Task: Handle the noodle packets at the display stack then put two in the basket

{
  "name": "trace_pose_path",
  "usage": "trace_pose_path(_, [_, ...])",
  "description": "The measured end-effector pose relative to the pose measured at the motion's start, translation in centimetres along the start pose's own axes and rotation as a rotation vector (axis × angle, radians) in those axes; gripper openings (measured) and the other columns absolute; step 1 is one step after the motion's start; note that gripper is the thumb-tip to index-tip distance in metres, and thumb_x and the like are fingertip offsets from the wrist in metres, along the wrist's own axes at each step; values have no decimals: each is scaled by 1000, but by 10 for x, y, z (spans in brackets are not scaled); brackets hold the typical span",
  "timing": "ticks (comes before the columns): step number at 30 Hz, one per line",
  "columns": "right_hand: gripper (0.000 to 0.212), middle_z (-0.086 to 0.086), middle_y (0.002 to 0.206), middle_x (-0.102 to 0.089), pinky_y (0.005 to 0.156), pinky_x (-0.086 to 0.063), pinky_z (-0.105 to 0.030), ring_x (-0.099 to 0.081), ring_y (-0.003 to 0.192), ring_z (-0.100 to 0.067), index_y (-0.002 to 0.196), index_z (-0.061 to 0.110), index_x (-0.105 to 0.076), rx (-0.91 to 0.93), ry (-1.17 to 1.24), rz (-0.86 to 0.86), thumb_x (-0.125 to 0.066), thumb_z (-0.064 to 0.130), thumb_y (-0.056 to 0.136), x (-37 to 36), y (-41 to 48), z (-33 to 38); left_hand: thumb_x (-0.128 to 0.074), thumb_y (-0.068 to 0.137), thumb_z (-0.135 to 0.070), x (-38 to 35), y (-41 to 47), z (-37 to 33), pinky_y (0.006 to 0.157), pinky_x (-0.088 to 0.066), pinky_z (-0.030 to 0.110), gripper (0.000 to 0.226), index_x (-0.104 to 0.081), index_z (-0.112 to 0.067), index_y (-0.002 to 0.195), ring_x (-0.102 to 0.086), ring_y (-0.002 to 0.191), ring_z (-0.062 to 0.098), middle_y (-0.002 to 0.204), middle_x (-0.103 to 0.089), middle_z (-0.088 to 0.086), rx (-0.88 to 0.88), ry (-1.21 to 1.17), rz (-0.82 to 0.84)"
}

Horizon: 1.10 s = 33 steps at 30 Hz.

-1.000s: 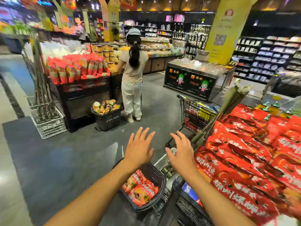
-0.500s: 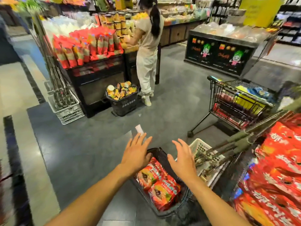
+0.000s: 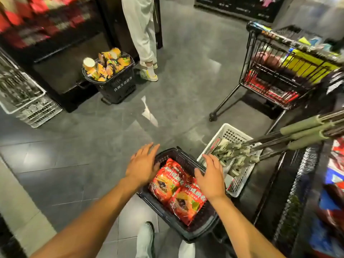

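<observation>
A black shopping basket (image 3: 201, 223) stands on the grey floor right in front of me, holding several red snack packets (image 3: 176, 189). My left hand (image 3: 143, 164) hovers over the basket's left rim, fingers straight and spread, holding nothing. Over the right rim, my right hand (image 3: 210, 178) is spread flat too, with nothing in it. Both hands are just above the packets; I cannot tell whether they touch the basket.
A white crate (image 3: 240, 181) of long-handled tools sits right of the basket. A black wire cart (image 3: 279, 71) with goods stands at the right. Another person's legs (image 3: 144, 34) and a black basket of yellow snacks (image 3: 111, 79) are ahead; a white crate (image 3: 28, 107) is left.
My view has tilted down toward the floor. Both hands have dropped from in front of me to just above the black basket, staying spread.
</observation>
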State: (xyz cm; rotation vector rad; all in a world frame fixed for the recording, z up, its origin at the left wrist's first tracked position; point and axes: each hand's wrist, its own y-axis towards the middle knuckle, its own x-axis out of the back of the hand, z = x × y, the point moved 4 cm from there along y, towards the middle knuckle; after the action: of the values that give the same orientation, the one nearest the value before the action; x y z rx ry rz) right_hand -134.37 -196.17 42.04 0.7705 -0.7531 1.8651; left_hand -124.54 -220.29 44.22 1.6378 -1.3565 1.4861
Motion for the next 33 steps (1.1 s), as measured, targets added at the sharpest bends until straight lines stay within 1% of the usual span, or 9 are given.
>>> trace_pose_path(5, [59,-6,156,-41,119,-33,-44,-36,147,-27,147,17,-50,-157,-49,38,-70,31,93,-68,11,-54,-61,96,-41,-85,57,25,118,-37,47,75,-28,-24,161,-36,147,32,164,-33,8,-55,-18,134])
trace_pose_path(9, [60,-5,158,-41,119,-33,-42,-35,148,-25,148,20,-49,-247,-82,56,-70,34,94,-117,14,-100,-59,97,-43,-161,91,45,117,-39,48,76,-24,-25,162,-36,146,30,164,-32,6,-89,-7,226])
trace_pose_path(11, [62,-5,159,-39,120,-32,-43,-34,148,-26,149,20,-48,-289,-65,77,-71,33,93,-144,14,-126,-60,96,-42,-200,106,54,119,-37,47,79,-22,-22,163,-33,149,30,166,-29,6,-84,-15,264])
trace_pose_path(15, [58,-10,152,-44,116,-36,-50,-40,141,-31,146,16,-52,-367,-7,61,-66,38,94,-199,11,-176,-64,94,-46,-278,135,75,122,-31,46,89,-18,-16,163,-31,150,31,164,-31,11,-66,7,314])
trace_pose_path(21, [61,-5,154,-41,119,-34,-47,-38,143,-27,149,17,-48,-450,10,90,-70,29,94,-265,14,-233,-71,92,-40,-383,172,109,120,-33,43,92,-20,-7,161,-36,147,38,160,-36,20,116,-112,459])
trace_pose_path(24, [62,-4,154,-40,121,-33,-45,-37,143,-26,151,16,-46,-480,55,86,-71,27,95,-283,16,-253,-77,82,-45,-423,184,129,111,-41,44,93,-30,-8,154,-47,137,42,150,-47,23,270,-163,520])
trace_pose_path(28, [68,-1,154,-37,122,-33,-44,-37,144,-21,154,19,-38,-537,133,77,-71,24,95,-302,14,-275,-85,80,-42,-456,191,136,102,-46,42,87,-38,-8,145,-55,128,40,141,-55,19,361,-219,558])
trace_pose_path(31, [74,0,153,-39,121,-36,-44,-39,142,-18,156,22,-33,-605,193,61,-73,23,94,-305,9,-283,-87,74,-52,-457,192,133,96,-50,44,90,-39,-11,138,-60,121,38,132,-59,14,459,-215,566])
trace_pose_path(33, [76,0,153,-39,120,-36,-43,-40,143,-18,158,22,-32,-653,220,65,-73,23,94,-303,4,-283,-86,66,-67,-458,191,135,93,-54,42,87,-52,-17,128,-68,108,30,117,-68,3,472,-266,642])
